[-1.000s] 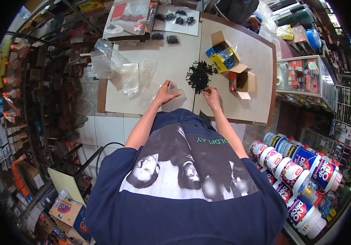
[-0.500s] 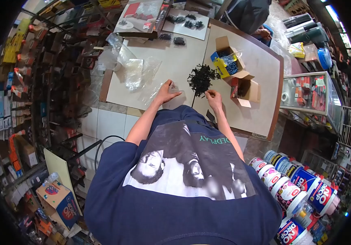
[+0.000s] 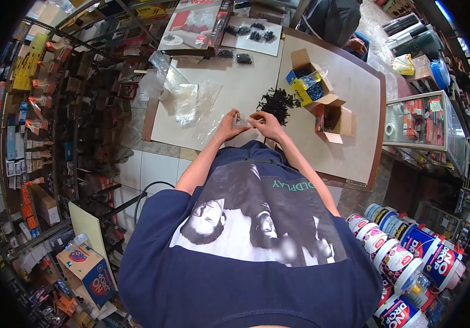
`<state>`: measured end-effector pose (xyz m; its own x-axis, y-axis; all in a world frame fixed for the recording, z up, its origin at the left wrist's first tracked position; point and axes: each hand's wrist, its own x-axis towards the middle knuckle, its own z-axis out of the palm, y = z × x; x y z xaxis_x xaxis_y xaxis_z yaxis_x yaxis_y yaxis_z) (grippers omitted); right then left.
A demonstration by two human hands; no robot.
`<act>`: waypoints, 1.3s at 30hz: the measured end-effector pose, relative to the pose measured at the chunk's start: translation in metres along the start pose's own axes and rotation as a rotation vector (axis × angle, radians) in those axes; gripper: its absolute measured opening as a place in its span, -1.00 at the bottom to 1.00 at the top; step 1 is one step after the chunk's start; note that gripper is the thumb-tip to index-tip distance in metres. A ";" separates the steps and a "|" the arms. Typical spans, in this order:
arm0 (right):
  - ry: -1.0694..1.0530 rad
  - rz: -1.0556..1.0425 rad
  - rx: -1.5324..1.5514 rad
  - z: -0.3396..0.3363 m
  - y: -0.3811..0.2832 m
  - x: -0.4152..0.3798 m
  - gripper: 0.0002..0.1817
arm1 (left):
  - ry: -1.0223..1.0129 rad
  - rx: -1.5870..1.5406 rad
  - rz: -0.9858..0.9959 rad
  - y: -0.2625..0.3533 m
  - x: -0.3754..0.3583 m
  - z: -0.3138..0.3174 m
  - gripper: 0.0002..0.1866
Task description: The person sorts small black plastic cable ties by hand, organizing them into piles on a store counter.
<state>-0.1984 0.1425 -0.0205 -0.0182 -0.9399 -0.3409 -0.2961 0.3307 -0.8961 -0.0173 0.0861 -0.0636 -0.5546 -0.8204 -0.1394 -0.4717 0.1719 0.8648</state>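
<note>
My left hand [image 3: 229, 127] holds a small clear plastic bag [image 3: 240, 120] near the table's front edge. Close beside it, my right hand [image 3: 267, 125] has its fingers pinched at the bag's right side; whatever is between them is too small to make out. A loose pile of black screws or similar small pieces [image 3: 277, 105] lies just beyond my right hand. Flat clear bags [image 3: 186, 104] lie to the left on the table [image 3: 235, 79].
Behind the pile stand an open yellow-blue box [image 3: 304, 90] and an open brown carton [image 3: 344, 121]. Filled bags [image 3: 244, 58] lie at the back. A person in dark clothing [image 3: 330, 21] sits beyond the table. Paint buckets [image 3: 400, 262] are stacked at the lower right.
My right hand has moved left from the black pile to the bag at my left hand. The view has shifted slightly.
</note>
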 end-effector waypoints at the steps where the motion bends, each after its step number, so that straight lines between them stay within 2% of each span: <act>1: 0.034 0.017 0.054 -0.004 0.012 0.000 -0.63 | 0.004 -0.002 -0.003 0.000 0.000 -0.001 -0.37; 4: 0.216 0.279 0.168 -0.034 0.016 -0.020 -0.69 | -0.010 0.022 0.000 -0.003 0.001 0.000 -0.35; 5: 0.217 0.284 0.167 -0.042 0.032 -0.021 -0.69 | 0.002 0.034 -0.012 -0.004 0.002 0.001 -0.34; 7: 0.451 0.273 0.074 -0.051 0.084 -0.017 -0.69 | 0.007 0.048 -0.021 -0.006 0.003 0.002 -0.33; 8: 0.458 0.278 0.078 -0.053 0.095 -0.020 -0.69 | 0.008 0.049 -0.033 -0.008 0.003 0.002 -0.32; 10: 0.441 0.290 -0.112 -0.055 0.097 -0.028 -0.65 | -0.001 0.050 -0.040 -0.007 0.005 0.002 -0.32; 16: 0.380 0.319 -0.204 -0.033 0.082 -0.042 -0.52 | -0.047 0.017 -0.109 -0.002 0.005 0.000 -0.32; 19: 0.368 0.323 -0.333 -0.030 0.072 -0.043 -0.52 | -0.011 0.051 -0.045 -0.003 0.004 0.000 -0.32; 21: 0.383 0.296 -0.439 -0.028 0.072 -0.039 -0.58 | -0.033 0.057 -0.054 -0.003 0.006 -0.001 -0.33; 27: 0.386 0.213 -0.463 -0.024 0.082 -0.032 -0.76 | -0.072 0.060 -0.058 -0.008 0.011 0.000 -0.32; 31: 0.391 0.192 -0.438 -0.027 0.079 -0.026 -0.77 | -0.063 0.089 -0.031 -0.016 0.012 0.001 -0.32; 34: 0.347 0.192 -0.313 -0.028 0.062 -0.018 -0.79 | -0.059 0.082 -0.023 -0.019 0.013 0.003 -0.31; 37: 0.241 0.079 -0.005 -0.020 0.034 -0.004 -0.76 | -0.038 0.073 0.020 -0.021 0.013 0.003 -0.30; 39: 0.189 0.020 0.035 -0.013 0.005 0.001 -0.72 | -0.073 0.061 -0.011 -0.021 0.012 0.002 -0.28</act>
<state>-0.2125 0.1417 -0.0218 -0.2035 -0.9312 -0.3023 -0.2603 0.3491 -0.9002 -0.0153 0.0731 -0.0843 -0.5969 -0.7806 -0.1857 -0.5176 0.1978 0.8325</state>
